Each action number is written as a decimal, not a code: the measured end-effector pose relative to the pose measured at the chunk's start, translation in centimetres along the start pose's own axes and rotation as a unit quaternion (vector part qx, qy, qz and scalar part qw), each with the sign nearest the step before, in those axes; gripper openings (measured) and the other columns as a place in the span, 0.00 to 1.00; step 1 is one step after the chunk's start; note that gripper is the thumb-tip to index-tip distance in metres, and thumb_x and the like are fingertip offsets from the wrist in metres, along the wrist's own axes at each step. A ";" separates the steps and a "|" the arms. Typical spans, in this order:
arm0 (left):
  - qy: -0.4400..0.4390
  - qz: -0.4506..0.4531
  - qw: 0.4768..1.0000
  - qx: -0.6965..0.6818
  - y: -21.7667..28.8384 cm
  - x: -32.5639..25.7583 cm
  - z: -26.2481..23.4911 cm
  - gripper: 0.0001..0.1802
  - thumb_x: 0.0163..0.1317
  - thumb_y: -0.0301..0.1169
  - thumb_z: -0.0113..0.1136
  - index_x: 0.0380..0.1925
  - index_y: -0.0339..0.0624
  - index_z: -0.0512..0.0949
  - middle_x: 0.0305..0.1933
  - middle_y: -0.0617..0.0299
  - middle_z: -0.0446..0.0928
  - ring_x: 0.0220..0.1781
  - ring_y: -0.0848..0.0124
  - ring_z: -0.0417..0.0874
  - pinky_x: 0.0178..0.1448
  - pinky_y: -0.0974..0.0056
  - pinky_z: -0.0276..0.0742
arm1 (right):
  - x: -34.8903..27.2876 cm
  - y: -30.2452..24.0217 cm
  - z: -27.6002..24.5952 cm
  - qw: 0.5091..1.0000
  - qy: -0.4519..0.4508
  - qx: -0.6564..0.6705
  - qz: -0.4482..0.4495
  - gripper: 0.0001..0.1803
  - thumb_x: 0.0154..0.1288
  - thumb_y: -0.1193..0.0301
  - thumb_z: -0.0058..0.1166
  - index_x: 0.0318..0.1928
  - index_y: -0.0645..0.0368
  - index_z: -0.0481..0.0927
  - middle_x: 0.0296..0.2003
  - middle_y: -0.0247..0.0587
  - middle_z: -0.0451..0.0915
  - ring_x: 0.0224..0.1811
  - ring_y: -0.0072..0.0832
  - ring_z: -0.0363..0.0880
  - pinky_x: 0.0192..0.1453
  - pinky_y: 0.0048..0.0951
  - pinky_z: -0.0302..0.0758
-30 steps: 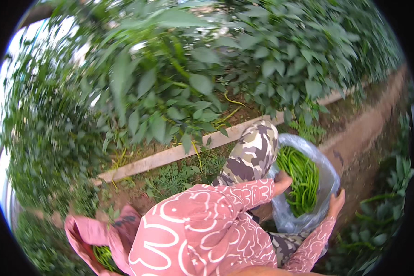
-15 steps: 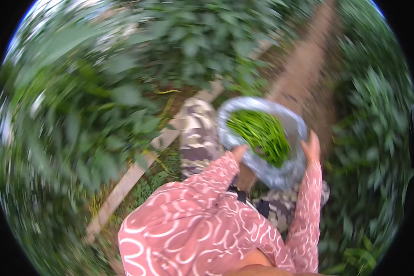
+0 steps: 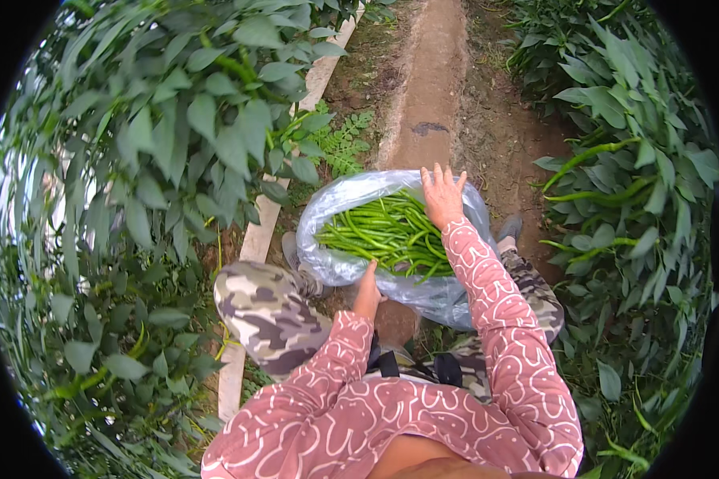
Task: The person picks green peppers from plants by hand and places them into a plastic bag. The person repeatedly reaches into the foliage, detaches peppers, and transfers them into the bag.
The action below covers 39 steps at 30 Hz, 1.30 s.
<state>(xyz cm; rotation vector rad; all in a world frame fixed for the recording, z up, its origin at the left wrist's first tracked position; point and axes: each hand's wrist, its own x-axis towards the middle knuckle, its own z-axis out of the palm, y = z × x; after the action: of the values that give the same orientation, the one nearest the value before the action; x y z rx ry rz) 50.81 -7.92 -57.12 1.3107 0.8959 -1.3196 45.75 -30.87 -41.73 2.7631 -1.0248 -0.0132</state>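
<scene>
Between my knees sits a clear plastic bag [image 3: 315, 251], its mouth wide and its rim spread. Long green chili peppers [image 3: 379, 231] lie heaped inside it, most of them roughly sideways. My left hand [image 3: 367, 294] grips the near rim, thumb on the inner side by the peppers and fingers mostly hidden outside. At the far right side of the mouth, my right hand [image 3: 443, 195] rests with fingers spread, touching the plastic at the edge of the heap. The bag's underside is out of sight.
Leafy pepper plants [image 3: 192, 112] crowd the left side, and more plants with hanging green peppers [image 3: 599, 195] line the right. A brown dirt path [image 3: 431, 80] runs ahead. Along its left lies a pale narrow strip [image 3: 260, 231]. My camouflage-trousered knees [image 3: 264, 315] flank the bag.
My view has turned, so the path now runs nearly straight ahead. My right hand has moved from the bag's right side to its far rim, fingers spread. My left hand stays at the near rim.
</scene>
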 end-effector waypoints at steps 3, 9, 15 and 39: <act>-0.007 -0.006 0.995 -0.097 -0.7 2.5 -1.2 0.28 0.60 0.42 0.54 0.59 0.46 0.62 0.62 0.51 0.64 0.60 0.47 0.67 0.57 0.31 0.60 | 2.2 0.6 3.8 0.991 -0.110 0.080 0.012 0.26 0.59 0.74 0.46 0.60 0.52 0.66 0.43 0.44 0.76 0.31 0.38 0.83 0.35 0.41 0.78; -0.064 0.188 0.978 -0.065 -1.2 -0.1 1.9 0.17 0.55 0.18 0.43 0.46 0.34 0.68 0.40 0.50 0.72 0.37 0.55 0.79 0.35 0.45 0.79 | 5.4 5.2 4.3 0.917 0.025 0.390 0.078 0.14 0.52 0.78 0.47 0.41 0.58 0.77 0.30 0.58 0.79 0.35 0.51 0.79 0.38 0.47 0.75; -0.116 0.225 0.961 -0.114 2.7 -9.6 6.4 0.09 0.54 0.17 0.41 0.35 0.33 0.68 0.34 0.53 0.70 0.31 0.61 0.77 0.32 0.55 0.79 | 8.3 8.7 0.0 0.905 0.075 0.414 0.070 0.16 0.51 0.81 0.46 0.41 0.56 0.78 0.31 0.59 0.77 0.36 0.53 0.78 0.40 0.47 0.74; -0.280 0.173 0.935 0.130 9.1 -7.3 23.3 0.07 0.60 0.18 0.41 0.38 0.31 0.67 0.38 0.50 0.72 0.39 0.57 0.80 0.45 0.50 0.80 | 20.7 18.6 2.7 0.935 0.145 0.234 0.225 0.15 0.56 0.76 0.46 0.45 0.49 0.76 0.33 0.52 0.80 0.38 0.50 0.78 0.42 0.47 0.74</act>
<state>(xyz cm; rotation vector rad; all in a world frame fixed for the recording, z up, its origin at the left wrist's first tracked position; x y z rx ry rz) 53.74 -31.13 -45.56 1.1262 0.0895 -1.4455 49.30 -58.56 -39.72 2.7021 -1.7184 0.7742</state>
